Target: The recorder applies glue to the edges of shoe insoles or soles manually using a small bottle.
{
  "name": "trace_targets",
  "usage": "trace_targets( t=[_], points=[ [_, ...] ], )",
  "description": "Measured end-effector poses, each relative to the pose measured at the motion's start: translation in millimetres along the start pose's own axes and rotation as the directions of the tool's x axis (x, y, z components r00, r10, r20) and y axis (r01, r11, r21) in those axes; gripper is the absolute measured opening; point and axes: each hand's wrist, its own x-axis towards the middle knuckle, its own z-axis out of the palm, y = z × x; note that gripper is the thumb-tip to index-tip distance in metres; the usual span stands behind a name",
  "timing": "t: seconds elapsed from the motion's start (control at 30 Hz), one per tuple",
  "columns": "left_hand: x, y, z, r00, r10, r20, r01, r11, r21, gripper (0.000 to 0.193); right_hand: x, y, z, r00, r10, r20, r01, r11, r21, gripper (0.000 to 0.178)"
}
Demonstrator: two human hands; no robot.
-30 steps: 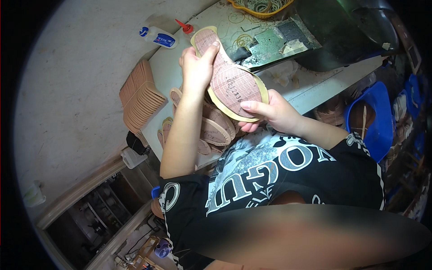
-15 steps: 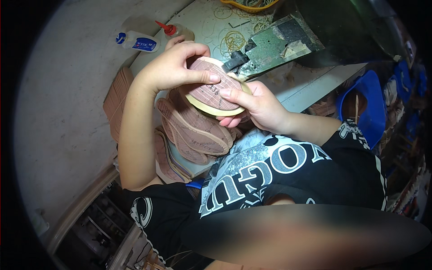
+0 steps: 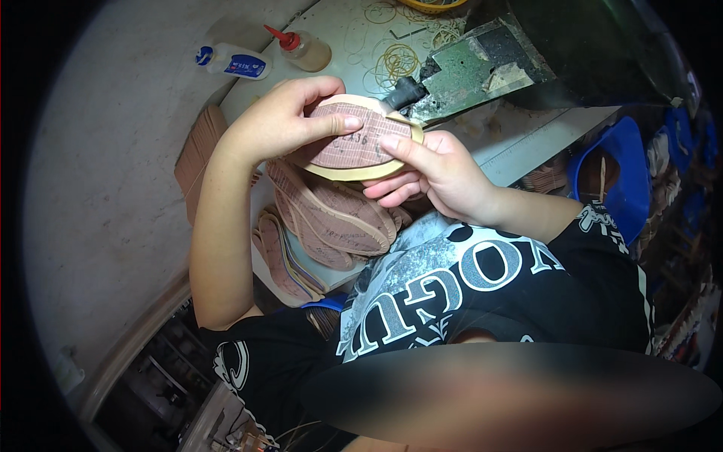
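A brown, line-patterned shoe insole [image 3: 343, 156] with a cream-yellow strip around its edge is held up between my two hands. My left hand [image 3: 282, 120] grips its left end, thumb flat on the patterned face. From the right, my right hand [image 3: 444, 169] pinches the other end, thumb on top and fingers curled beneath. The insole's far edge lies close by the black working head [image 3: 404, 92] of a worn green machine [image 3: 482, 75]; whether they touch, I cannot tell. Below my hands, a pile of similar insoles [image 3: 327, 215] rests on the table.
A white bottle with a blue cap [image 3: 235, 62] and a red-nozzled bottle [image 3: 307, 53] stand at the far left. Loose tan bands [image 3: 397, 66] and a hex key [image 3: 409, 34] lie behind the machine head. More insoles [image 3: 199, 162] lean by the wall; a blue bin [image 3: 636, 188] stands right.
Both hands have turned the insole so that its near edge sits higher and more level. The right fingers underneath show more. The whole view has shifted slightly.
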Motion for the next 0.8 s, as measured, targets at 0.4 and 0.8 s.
trace_targets(
  t=[0.4, 0.8],
  points=[
    [-21.2, -0.8, 28.5, 0.971, -0.175, -0.160, 0.154, 0.979, -0.135, 0.040, 1.9, 4.8, -1.7, 0.990, -0.140, -0.019, 0.137, 0.984, -0.117, 0.042],
    [-37.2, 6.7, 52.9, 0.890, -0.417, -0.186, 0.310, 0.852, -0.422, 0.033, 8.6, 3.8, -3.4, 0.985, -0.173, -0.011, 0.168, 0.968, -0.185, 0.040]
  ],
)
